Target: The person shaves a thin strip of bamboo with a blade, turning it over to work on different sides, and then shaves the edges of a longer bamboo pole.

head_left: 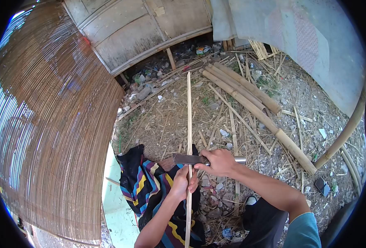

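A long, narrow bamboo strip (189,115) stands lengthwise in front of me, its far end pointing away. My left hand (183,183) is closed around the strip just below the blade. In my right hand (219,162) is a large knife (188,159) with a dark blade and a shiny metal handle end. The blade lies crosswise over the strip, touching or very close to it. Under my left forearm is a dark cloth with coloured zigzag stripes (142,182).
Thick bamboo poles (249,97) lie at the upper right on ground littered with splinters and stones. A slatted bamboo screen (54,136) fills the left side. A curved pole (344,138) and a small dark flat object (322,187) are at right.
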Motion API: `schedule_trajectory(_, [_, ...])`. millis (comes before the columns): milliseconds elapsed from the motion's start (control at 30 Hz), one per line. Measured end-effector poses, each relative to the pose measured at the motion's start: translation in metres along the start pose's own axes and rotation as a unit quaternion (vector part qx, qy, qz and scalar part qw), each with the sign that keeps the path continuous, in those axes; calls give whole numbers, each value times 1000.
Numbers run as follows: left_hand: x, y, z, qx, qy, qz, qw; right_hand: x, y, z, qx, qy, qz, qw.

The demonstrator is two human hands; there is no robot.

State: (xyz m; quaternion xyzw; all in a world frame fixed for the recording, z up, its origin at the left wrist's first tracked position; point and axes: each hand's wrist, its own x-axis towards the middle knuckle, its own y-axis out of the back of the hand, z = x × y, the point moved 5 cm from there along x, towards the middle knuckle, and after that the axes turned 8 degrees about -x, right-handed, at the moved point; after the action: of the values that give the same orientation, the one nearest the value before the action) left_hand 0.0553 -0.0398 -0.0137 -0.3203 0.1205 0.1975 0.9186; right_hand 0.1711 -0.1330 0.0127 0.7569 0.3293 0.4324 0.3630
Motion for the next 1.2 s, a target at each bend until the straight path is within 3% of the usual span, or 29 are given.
schedule_trajectory(133, [0, -2, -4, -1, 7, -2, 1000, -1, -2, 5, 0, -4, -11, 1000])
schedule_trajectory(400, [-10, -17, -3, 112, -68, -7, 991, -4, 21, 3, -36, -12, 2, 999])
schedule_trajectory(767, [-14, -24, -17, 137, -62, 3, 989, -15, 32, 10, -66, 5, 13, 998])
schedule_trajectory(833, [-18, -29, -24, 139, -56, 1, 989, -12, 33, 21, -78, -52, 28, 995])
schedule_trajectory(867, [-28, -35, -35, 154, -52, -7, 987, -5, 36, 44, -46, -164, 22, 985])
schedule_trajectory(933, [-42, -49, -47, 180, -36, -33, 982, 2, 69, 90, -71, -256, 73, 961])
schedule_trajectory(1033, [-42, -49, -49, 141, -36, -56, 988, -25, 80, 118, -67, -316, 133, 937])
schedule_trajectory(1100, [-35, -49, -38, 134, -64, -19, 989, -37, 75, 111, -78, -298, 156, 938])
schedule_trajectory(1167, [-27, -38, -35, 105, -52, -31, 993, -33, 72, 88, -1, -225, 72, 972])
schedule_trajectory(1200, [-27, -39, -33, 105, -55, -31, 992, -33, 72, 79, -2, -222, 74, 972])
